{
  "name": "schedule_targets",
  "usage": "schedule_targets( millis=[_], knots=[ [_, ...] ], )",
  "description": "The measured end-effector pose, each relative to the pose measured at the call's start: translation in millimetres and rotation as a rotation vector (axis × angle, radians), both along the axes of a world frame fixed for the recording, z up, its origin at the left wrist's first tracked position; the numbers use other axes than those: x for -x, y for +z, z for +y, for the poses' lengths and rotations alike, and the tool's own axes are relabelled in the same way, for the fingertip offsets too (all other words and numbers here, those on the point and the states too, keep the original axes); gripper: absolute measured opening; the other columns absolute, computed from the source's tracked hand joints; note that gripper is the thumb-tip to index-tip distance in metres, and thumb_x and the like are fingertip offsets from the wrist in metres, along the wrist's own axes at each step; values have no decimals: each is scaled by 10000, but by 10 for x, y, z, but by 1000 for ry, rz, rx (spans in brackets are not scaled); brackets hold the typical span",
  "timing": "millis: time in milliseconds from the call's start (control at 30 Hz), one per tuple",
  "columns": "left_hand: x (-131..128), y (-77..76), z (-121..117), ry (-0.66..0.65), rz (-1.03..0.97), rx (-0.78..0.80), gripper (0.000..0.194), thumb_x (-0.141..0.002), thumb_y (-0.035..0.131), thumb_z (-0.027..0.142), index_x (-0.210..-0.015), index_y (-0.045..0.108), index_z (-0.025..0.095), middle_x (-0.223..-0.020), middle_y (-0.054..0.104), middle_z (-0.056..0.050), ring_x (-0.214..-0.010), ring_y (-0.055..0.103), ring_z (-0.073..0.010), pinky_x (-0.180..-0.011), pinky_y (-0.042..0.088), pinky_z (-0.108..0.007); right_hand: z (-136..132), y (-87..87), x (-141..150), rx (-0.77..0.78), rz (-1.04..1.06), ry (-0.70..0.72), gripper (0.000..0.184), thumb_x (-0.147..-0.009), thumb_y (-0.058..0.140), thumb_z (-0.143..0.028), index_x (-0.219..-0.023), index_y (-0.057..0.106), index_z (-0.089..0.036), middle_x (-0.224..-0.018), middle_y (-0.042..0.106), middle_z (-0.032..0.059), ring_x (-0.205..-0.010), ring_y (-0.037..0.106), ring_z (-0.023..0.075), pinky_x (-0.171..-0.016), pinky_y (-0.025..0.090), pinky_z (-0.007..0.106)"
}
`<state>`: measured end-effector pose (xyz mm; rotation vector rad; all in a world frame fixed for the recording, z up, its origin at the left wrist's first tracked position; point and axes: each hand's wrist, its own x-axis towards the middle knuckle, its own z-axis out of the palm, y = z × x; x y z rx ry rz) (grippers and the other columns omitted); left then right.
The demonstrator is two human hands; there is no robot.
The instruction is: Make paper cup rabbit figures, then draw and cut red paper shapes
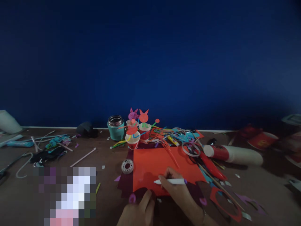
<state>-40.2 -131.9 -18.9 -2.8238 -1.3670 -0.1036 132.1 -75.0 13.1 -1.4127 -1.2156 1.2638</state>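
My right hand (175, 188) grips a white marker (174, 181) with a purple rear end, and its tip points left over an orange-red sheet of paper (152, 163). Beneath that sheet, a dark purple sheet (125, 183) sticks out at the left and bottom. My left hand (138, 210) rests by the lower edge of the sheets, index finger stretched forward and the other fingers partly hidden. A small pink paper ring (132, 198) lies just beyond it. To the left of the orange-red sheet is a roll of tape (127, 166).
Behind the paper stand a teal jar (116, 128) and paper cups (133, 141) with paper animal figures. Pipe cleaners and scraps (162, 133) pile up to their right. A white and red cylinder (235, 154) lies farther right. A pixelated patch hides the lower left.
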Motion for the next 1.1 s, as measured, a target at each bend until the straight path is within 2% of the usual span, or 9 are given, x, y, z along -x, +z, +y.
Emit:
schedule_targets(
  millis=[133,300,433,633,733,833,967,1100],
  knots=[
    [15,-4,-4,-21,11,-48,295,-867,473,187,-1136,592,210,-1199,608,-105,-602,661,-152,-687,563,-340,14,-8,18,31,-34,-12,299,-675,599,-354,-524,377,-225,-385,483,-64,-395,433,98,-419,325,212],
    [37,-93,18,-85,17,-45,361,-886,442,210,-1239,512,196,-1231,585,-118,-725,676,-182,-707,557,-347,46,58,-16,11,-29,0,263,-718,564,-409,-588,518,-186,-495,566,-28,-411,424,82,-410,314,204],
    [44,-136,26,-89,25,-9,338,-896,436,237,-1221,525,204,-1235,581,-116,-687,668,-165,-720,551,-352,49,30,-25,-4,-28,4,224,-672,616,-354,-581,496,-189,-492,576,-26,-436,450,84,-418,312,195],
    [27,-50,12,-61,-1,-46,328,-900,441,247,-1211,533,205,-1239,581,-110,-673,666,-161,-702,556,-337,63,-47,-38,22,14,-16,315,-707,587,-408,-543,396,-218,-372,503,-52,-347,378,71,-370,266,195],
    [28,-33,21,-73,17,-10,321,-898,444,239,-1203,537,202,-1235,586,-99,-662,665,-153,-653,558,-303,58,-25,-45,-3,10,-13,308,-739,567,-426,-563,450,-202,-417,523,-45,-363,384,68,-376,273,194],
    [45,-81,35,-108,22,11,344,-901,432,237,-1232,515,196,-1223,589,-115,-657,665,-151,-701,555,-340,48,-10,-38,-26,-6,19,286,-736,583,-414,-584,512,-182,-492,568,-26,-397,410,68,-401,301,196],
    [52,-118,34,-83,15,-8,374,-891,450,240,-1262,493,212,-1221,590,-120,-684,671,-160,-729,549,-352,48,-30,-27,4,0,13,263,-677,638,-367,-568,472,-194,-454,569,-26,-421,453,87,-418,325,194],
    [35,-56,18,-61,-4,-50,351,-885,473,242,-1232,519,236,-1213,605,-86,-727,674,-160,-727,551,-326,69,-30,-46,11,40,-46,306,-721,570,-455,-590,494,-189,-442,562,-26,-367,408,73,-372,283,189]
  ],
)
